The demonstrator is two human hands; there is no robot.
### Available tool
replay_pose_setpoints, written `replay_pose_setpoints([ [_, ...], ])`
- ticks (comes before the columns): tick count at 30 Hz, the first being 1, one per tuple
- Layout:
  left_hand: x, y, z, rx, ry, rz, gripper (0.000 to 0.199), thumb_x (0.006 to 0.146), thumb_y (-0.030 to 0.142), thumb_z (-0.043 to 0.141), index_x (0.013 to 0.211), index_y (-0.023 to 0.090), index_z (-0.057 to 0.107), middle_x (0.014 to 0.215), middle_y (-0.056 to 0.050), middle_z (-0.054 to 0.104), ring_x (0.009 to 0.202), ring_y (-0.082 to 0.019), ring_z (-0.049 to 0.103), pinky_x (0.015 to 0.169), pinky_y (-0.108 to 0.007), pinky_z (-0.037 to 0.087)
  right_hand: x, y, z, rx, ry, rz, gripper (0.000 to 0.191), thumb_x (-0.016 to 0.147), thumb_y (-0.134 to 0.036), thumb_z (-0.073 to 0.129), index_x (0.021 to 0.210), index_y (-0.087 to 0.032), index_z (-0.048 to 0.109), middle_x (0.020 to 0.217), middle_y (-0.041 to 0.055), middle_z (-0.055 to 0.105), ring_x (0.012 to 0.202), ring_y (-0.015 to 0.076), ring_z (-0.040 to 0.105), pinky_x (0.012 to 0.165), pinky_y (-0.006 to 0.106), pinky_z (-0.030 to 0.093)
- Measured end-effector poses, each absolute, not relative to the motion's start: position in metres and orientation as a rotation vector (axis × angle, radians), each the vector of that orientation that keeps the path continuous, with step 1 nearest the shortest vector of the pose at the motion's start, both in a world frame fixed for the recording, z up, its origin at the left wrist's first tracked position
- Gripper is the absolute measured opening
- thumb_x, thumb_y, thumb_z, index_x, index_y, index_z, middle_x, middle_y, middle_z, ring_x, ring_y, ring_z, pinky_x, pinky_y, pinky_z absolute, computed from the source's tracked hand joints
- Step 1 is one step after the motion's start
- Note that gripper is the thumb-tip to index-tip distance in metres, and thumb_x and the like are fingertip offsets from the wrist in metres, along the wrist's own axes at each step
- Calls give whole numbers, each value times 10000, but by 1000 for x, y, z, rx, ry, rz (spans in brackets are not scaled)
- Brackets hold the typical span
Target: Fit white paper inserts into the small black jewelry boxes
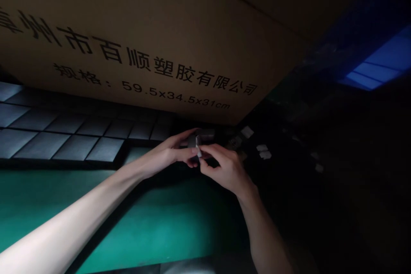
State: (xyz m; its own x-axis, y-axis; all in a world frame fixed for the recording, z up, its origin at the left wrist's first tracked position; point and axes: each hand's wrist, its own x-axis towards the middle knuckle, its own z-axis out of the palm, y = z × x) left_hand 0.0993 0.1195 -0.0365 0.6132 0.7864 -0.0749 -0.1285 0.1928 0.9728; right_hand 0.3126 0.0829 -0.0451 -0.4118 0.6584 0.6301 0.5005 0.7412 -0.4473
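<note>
Near the middle of the head view, my left hand (pixel 181 150) is closed round a small dark box-like object (pixel 207 134). My right hand (pixel 223 165) meets it from the right, thumb and forefinger pinching a small whitish piece (pixel 198 147) against the dark object. Both hands are over the dark area at the foot of a large cardboard box. Shadow hides the finer shape of the dark object and part of my left fingers.
The printed cardboard box (pixel 160 30) fills the upper view. Rows of dark square boxes (pixel 73 147) stand at left on a green surface (pixel 154 222). Small pale pieces (pixel 263 151) lie at right in shadow. Something blue (pixel 379 64) shows at upper right.
</note>
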Motion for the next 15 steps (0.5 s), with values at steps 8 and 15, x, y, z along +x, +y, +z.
replay_pose_setpoints([
  [8,100,119,-30,1091,655,771,723,866,276,763,1525,206,474,1058,-98,759,784,-177,693,737,-298,557,309,84,-47,-810,-2039,182,393,942,-72,594,1299,-229,642,1100,46,754,990,145,738,901,280,639],
  [15,101,119,-29,1041,616,754,705,870,227,747,1519,183,477,1033,-107,773,795,-201,721,679,-283,556,315,83,-42,-827,-2026,419,344,971,-139,624,1287,-266,677,1139,32,760,1031,157,736,906,309,641],
])
